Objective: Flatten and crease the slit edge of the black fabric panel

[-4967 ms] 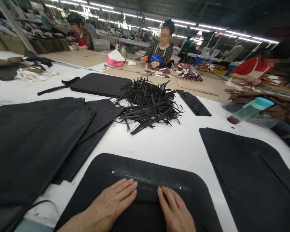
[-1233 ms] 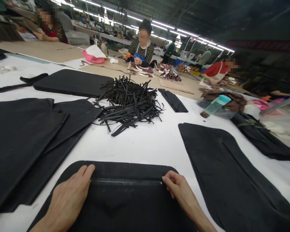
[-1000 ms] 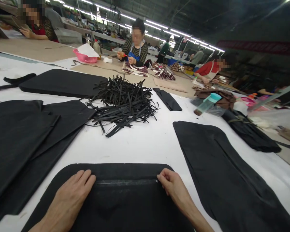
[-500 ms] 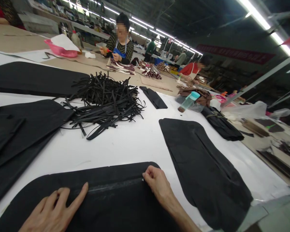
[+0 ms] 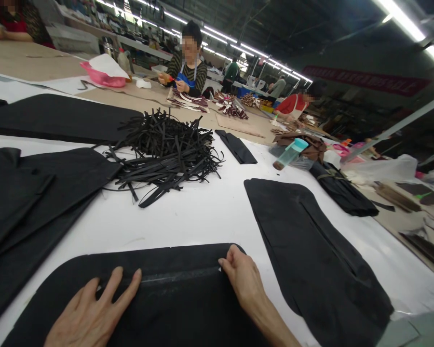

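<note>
A black fabric or leather panel (image 5: 173,308) with rounded corners lies in front of me, crossed by a narrow shiny strip (image 5: 181,276) below its far edge. My left hand (image 5: 94,308) rests on the panel, fingers spread, fingertips near the strip's left end. At the panel's far right corner my right hand (image 5: 244,274) is closed in a pinch. A tiny white bit shows beside its fingertips at the strip's right end; what lies between the fingers is hidden.
Black strips (image 5: 169,149) are heaped beyond the panel. Another black panel (image 5: 311,241) lies to the right, folded black pieces (image 5: 39,188) to the left. A turquoise-lidded bottle (image 5: 291,153) lies farther back. Across the table a person (image 5: 190,62) handles dark red strips.
The view has shifted slightly left, so things appear farther right. My left hand's fingers are a little more raised and spread. My right hand keeps its pinch at the corner.
</note>
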A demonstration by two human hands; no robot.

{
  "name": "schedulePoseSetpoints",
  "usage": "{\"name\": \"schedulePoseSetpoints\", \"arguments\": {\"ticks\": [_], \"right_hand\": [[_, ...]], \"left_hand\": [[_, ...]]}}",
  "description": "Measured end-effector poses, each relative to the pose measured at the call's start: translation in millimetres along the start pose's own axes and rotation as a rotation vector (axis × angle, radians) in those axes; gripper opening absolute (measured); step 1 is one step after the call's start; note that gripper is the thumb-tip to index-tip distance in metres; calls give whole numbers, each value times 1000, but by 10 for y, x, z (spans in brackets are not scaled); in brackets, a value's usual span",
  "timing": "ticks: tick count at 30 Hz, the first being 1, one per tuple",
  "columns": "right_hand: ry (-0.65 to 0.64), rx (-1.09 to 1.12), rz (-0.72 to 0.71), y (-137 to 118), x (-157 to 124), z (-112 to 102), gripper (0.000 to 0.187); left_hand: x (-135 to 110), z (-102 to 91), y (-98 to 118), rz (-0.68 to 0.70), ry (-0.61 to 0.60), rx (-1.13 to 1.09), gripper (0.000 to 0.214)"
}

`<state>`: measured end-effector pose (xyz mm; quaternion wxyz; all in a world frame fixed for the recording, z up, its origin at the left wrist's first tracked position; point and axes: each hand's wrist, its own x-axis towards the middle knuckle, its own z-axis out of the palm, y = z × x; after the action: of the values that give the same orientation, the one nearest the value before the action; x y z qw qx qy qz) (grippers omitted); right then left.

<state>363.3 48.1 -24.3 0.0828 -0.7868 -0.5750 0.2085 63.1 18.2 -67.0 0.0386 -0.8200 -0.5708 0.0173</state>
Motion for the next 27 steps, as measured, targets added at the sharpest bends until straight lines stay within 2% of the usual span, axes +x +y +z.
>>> {"name": "schedulePoseSetpoints", "arguments": {"ticks": [3,7,13,16,20,21,23,25,27], "right_hand": [[40,-135,-56,38,-13,36,20],[41,-224,-114,82,-19,104,14],[68,-114,-181,157,-7,195,18],[81,-64,-203,215,16,159,18],[210,-208,-201,214,-35,28,12],[251,-253,-246,172,-73,7,13],[278,-296,-424,28,-164,16,21],[239,-283,-645,-157,-250,107,29],[220,-271,-797,-315,-300,258,35]], "left_hand": [[10,-51,-16,34,14,164,73],[35,-189,-43,-18,-41,151,70],[60,-407,-54,-56,-186,81,69],[13,-323,-114,-111,-234,75,70],[-71,-141,-206,-81,-102,93,65],[-70,-135,-201,-56,-66,93,66],[-21,-192,-130,31,-20,56,71],[86,-295,10,151,-27,-23,73],[213,-359,173,252,-61,-86,70]]}}
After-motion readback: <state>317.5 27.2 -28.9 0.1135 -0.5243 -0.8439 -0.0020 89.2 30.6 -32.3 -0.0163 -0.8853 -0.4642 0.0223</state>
